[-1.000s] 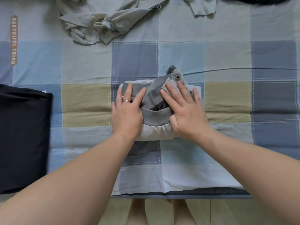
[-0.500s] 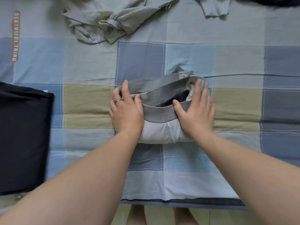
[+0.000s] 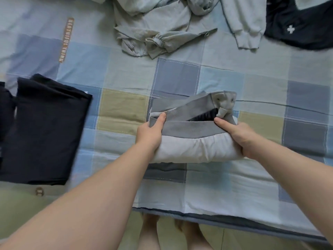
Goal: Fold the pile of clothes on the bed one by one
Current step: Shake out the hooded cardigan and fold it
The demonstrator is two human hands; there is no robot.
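A folded grey garment [image 3: 194,148] with a darker grey ribbed band lies in the middle of the checked bedsheet [image 3: 126,73]. My left hand [image 3: 150,132] grips its left end, thumb on top of the band and fingers tucked underneath. My right hand [image 3: 237,136] grips the right end the same way. Its near edge bulges between my hands. At the far side lies the unfolded pile: a crumpled pale grey-green garment [image 3: 162,27], a light grey sleeve [image 3: 246,24] and a dark navy garment [image 3: 302,27].
A folded black garment [image 3: 41,130] lies at the left on the bed. The near edge of the bed [image 3: 234,219] runs across the bottom, with my bare feet [image 3: 171,230] on the floor below it.
My hands went from pressing flat on top of the grey bundle to gripping its two ends with fingers underneath. The view has tilted, showing more of the far pile.
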